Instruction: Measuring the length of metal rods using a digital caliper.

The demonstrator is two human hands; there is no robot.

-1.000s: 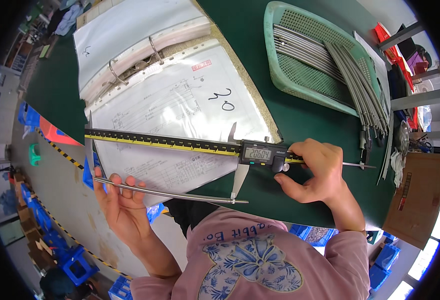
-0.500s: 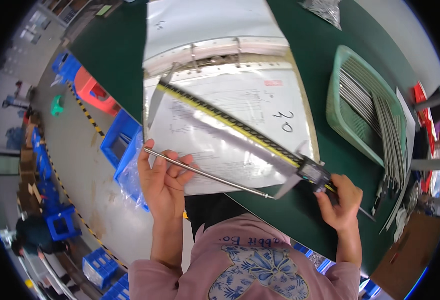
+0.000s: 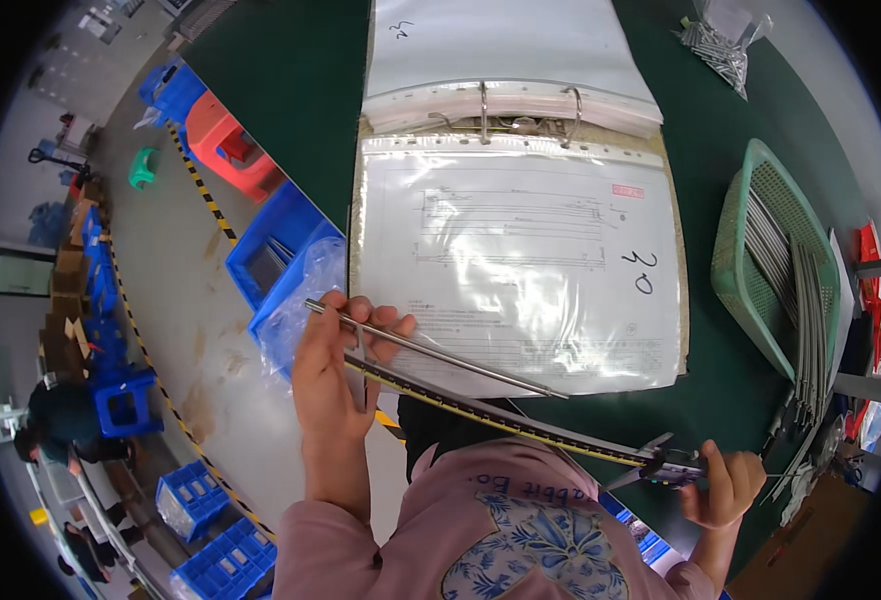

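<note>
My left hand (image 3: pixel 343 365) holds a thin metal rod (image 3: pixel 451 357) near its left end, fingers curled around it. The rod slants down to the right over the lower edge of an open ring binder (image 3: pixel 521 290). Below the rod, a long digital caliper (image 3: pixel 501 419) runs nearly parallel to it. My right hand (image 3: pixel 729 488) grips the caliper at its display end, on the right. The caliper's far jaw lies across my left palm; I cannot tell whether the left fingers touch it. The binder page shows a line drawing in a clear sleeve.
Right of the binder, a green plastic basket (image 3: pixel 729 265) holds several metal rods. A clear bag of small metal parts (image 3: pixel 721 50) lies at the far right of the green table (image 3: pixel 281 90). Blue bins (image 3: pixel 251 262) and a red stool (image 3: pixel 223 140) stand left of the table.
The caliper has swung down from across the binder page to below the rod, its far jaw now at my left palm. My right hand has moved lower. The rod stays in my left hand.
</note>
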